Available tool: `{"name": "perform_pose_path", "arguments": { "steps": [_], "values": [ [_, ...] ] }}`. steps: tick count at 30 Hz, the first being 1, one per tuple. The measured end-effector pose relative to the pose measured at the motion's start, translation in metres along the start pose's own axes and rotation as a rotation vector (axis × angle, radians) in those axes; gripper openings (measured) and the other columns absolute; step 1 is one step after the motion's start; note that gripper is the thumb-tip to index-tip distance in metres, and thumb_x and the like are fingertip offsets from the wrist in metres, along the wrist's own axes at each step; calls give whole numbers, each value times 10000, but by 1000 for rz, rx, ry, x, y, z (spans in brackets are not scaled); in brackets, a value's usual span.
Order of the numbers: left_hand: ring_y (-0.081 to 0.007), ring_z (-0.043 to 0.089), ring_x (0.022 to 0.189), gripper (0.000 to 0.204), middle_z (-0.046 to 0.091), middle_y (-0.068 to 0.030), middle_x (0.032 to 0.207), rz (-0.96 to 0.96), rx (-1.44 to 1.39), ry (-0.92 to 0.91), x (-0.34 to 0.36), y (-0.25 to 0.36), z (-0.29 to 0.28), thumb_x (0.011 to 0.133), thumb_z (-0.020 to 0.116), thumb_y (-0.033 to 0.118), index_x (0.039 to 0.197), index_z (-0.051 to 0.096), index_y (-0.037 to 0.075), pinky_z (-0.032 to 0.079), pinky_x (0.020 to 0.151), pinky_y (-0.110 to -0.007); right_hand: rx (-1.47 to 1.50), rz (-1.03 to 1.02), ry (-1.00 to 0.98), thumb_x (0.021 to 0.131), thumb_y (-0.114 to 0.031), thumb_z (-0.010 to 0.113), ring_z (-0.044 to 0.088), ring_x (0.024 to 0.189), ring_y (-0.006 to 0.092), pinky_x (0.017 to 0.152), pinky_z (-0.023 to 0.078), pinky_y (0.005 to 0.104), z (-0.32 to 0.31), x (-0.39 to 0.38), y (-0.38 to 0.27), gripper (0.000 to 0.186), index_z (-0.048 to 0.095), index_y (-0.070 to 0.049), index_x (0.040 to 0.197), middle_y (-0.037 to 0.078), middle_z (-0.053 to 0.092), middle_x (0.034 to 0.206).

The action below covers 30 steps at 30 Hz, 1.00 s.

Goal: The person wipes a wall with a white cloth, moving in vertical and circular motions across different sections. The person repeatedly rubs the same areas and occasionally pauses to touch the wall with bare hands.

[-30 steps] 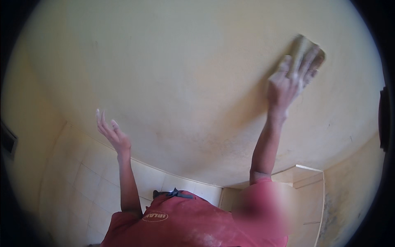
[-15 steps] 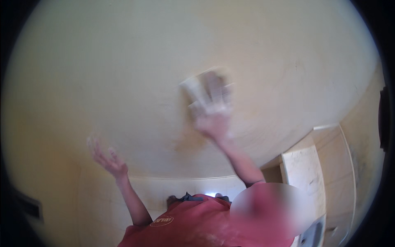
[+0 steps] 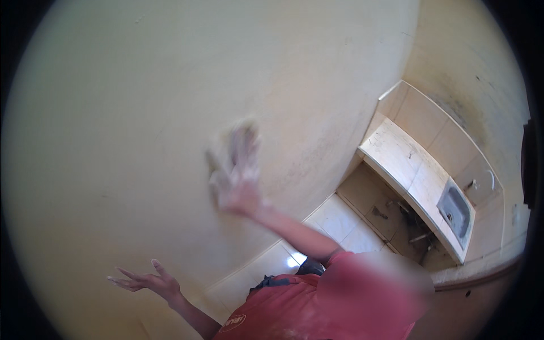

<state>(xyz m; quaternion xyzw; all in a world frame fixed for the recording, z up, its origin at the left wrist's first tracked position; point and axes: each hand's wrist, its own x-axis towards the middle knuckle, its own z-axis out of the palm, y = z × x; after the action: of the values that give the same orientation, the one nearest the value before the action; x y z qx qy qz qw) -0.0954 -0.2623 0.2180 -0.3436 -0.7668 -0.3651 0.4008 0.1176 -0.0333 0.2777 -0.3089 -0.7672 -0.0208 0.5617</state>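
Note:
My right hand point(image 3: 237, 184), dusted white, is pressed against the pale yellowish wall point(image 3: 141, 119), its fingers blurred by motion. Under those fingers is a thin pale sheet point(image 3: 247, 124) that looks like sandpaper; only its edges show past the hand. Lower down on the left, my left hand point(image 3: 152, 282) is held in the air beside the wall. Its dusty fingers are spread and hold nothing.
To the right, a tiled counter point(image 3: 394, 153) with a metal sink point(image 3: 455, 209) runs along an adjoining stained wall point(image 3: 470, 79). Pipes and dark debris point(image 3: 416, 226) lie beneath the counter. Light floor tiles point(image 3: 340, 218) show behind my right forearm.
The view has swung so that far more of the counter, sink and floor shows. My right hand stays on the wall with the sheet; my left hand sits lower in the picture, fingers spread.

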Motion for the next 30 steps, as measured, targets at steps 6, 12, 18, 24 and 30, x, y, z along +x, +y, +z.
{"name": "perform_pose_path", "arguments": {
  "steps": [6,12,18,24,30],
  "values": [
    [-469,32,1477,1044,-18,-345,1582,-78,-25,-234,6,-15,33,908,585,613,1563,59,-7,113,1146,-639,-62,54,127,949,-235,525,-14,1479,534,1164,72,667,-11,17,23,648,320,-165,1560,289,36,1624],
    [-518,388,1307,932,340,-446,1400,-344,-12,-792,19,2,22,951,623,432,1459,128,-173,304,1097,-527,91,239,417,1052,-225,358,-44,1504,443,1220,36,534,-122,188,150,613,110,-40,1582,281,-27,1624],
    [-516,489,1183,784,451,-421,1311,-267,-108,-766,2,-39,39,965,615,406,1362,315,-200,361,1048,-529,-72,93,333,967,-145,457,-97,1497,464,1207,-33,548,-43,104,93,711,121,-15,1580,304,-99,1613],
    [-471,260,1362,922,150,-387,1473,-350,-90,-868,24,-4,34,951,588,509,1457,150,-126,293,1089,-580,-10,123,43,942,-212,526,-56,1483,524,1173,41,644,9,-35,8,669,301,-107,1563,290,-37,1625],
    [-459,245,1297,773,164,-349,1362,-349,5,-928,25,-7,28,962,514,528,1349,222,-74,298,1022,-594,-203,66,325,1010,-119,322,-100,1513,399,1221,-5,495,-92,148,125,621,96,-6,1578,271,-80,1626]
  ]
}}
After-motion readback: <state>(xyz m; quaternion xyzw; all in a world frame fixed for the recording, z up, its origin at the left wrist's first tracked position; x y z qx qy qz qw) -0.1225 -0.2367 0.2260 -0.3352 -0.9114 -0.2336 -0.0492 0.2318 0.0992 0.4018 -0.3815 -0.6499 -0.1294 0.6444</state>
